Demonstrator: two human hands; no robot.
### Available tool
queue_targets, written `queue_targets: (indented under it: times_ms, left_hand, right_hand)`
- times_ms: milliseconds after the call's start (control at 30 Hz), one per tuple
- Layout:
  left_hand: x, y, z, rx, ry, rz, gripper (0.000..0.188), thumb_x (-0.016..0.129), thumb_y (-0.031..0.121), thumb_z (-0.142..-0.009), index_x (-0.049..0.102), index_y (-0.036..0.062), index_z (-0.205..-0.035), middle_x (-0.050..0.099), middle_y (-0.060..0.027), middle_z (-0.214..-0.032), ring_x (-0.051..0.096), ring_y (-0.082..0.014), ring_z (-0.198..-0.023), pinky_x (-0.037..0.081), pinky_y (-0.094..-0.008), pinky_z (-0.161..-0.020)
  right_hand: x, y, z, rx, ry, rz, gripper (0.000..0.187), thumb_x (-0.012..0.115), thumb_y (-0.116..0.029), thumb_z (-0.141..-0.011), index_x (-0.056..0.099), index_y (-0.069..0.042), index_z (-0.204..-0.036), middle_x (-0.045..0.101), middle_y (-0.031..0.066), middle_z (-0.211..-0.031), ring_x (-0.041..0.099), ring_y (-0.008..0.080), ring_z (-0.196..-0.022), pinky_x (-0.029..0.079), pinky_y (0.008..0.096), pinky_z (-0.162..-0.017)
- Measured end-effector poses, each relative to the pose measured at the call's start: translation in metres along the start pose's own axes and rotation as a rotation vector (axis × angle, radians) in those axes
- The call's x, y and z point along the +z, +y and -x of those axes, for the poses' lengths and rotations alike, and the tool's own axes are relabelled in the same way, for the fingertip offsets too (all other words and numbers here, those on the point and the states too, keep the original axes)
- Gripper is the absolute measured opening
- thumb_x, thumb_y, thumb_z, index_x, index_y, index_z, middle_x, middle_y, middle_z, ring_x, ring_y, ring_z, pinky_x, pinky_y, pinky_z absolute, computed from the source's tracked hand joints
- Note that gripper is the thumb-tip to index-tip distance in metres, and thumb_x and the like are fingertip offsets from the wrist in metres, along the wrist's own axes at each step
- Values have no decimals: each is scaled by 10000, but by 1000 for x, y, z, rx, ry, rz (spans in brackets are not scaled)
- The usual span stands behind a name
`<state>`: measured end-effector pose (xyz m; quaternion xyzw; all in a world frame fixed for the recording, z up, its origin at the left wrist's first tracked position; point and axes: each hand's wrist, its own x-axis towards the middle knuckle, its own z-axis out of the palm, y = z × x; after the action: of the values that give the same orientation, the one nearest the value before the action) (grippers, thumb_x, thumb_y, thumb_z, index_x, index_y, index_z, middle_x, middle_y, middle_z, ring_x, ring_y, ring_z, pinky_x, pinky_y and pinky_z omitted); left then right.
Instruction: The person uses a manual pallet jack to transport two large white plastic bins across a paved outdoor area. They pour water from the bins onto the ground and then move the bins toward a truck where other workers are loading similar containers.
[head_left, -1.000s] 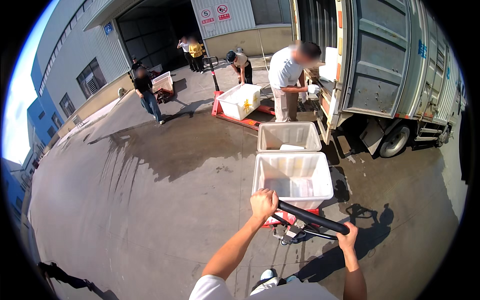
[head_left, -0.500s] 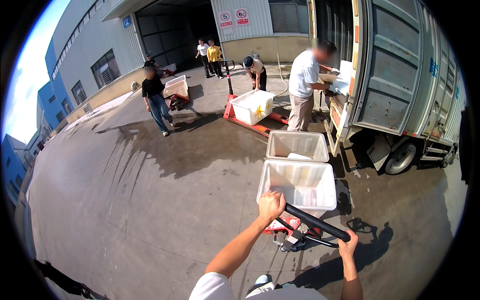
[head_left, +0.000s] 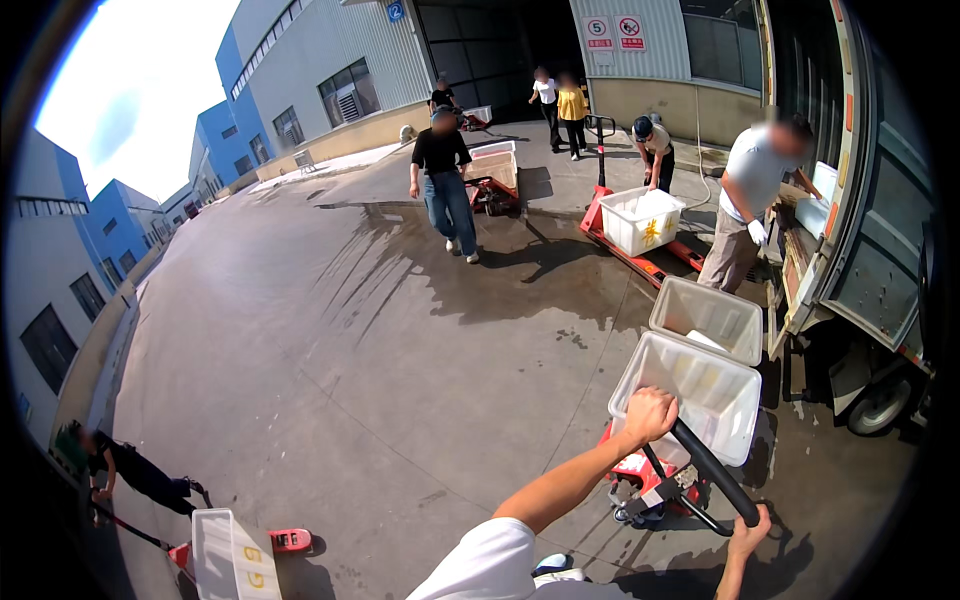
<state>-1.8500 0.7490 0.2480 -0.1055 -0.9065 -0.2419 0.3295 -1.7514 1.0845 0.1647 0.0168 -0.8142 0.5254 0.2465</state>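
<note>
Head cam: L hand [head_left: 651,414] is gripping far L end of bar [head_left: 715,472], R hand [head_left: 747,532] its near R end, both w/ fingers curled round it. Jack [head_left: 632,463] is standing near R, nearer bin [head_left: 697,372] sitting on it.

Right edge: truck [head_left: 885,250], co-worker in pale shirt [head_left: 755,172] beside it. Upper right: white tub [head_left: 630,235] on red pallet jack [head_left: 592,216]. Upper centre: person in black top [head_left: 440,155]. Lower left: second tub [head_left: 215,560], person in dark clothes [head_left: 140,475]. Upper left: blue buildings [head_left: 130,215].
</note>
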Motion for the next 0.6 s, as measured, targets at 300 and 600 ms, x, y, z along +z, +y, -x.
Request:
queue_targets:
  times_ms: [300, 600]
  left_hand:
    - [-1, 0, -2, -30, 0, 12, 268, 521, 197, -832, 580, 56, -612, 580, -112, -651, 566, -319, -670, 462, -425, -628]
    - [-6, 5, 3, -5, 14, 10, 255, 527, 188, -831, 565, 55, -617, 566, -114, -658, 563, -319, -673, 463, -424, -632]
  right_hand:
    - [8, 21, -3, -22, 57, 36, 169, 537, -68, -589, 426, 19, -683, 371, 116, -591, 385, 227, -552, 363, 373, -550]
    - [3, 18, 6, -23, 34, 41, 180, 552, -83, -588, 461, 26, -699, 428, 129, -602, 436, 251, -566, 384, 373, -572]
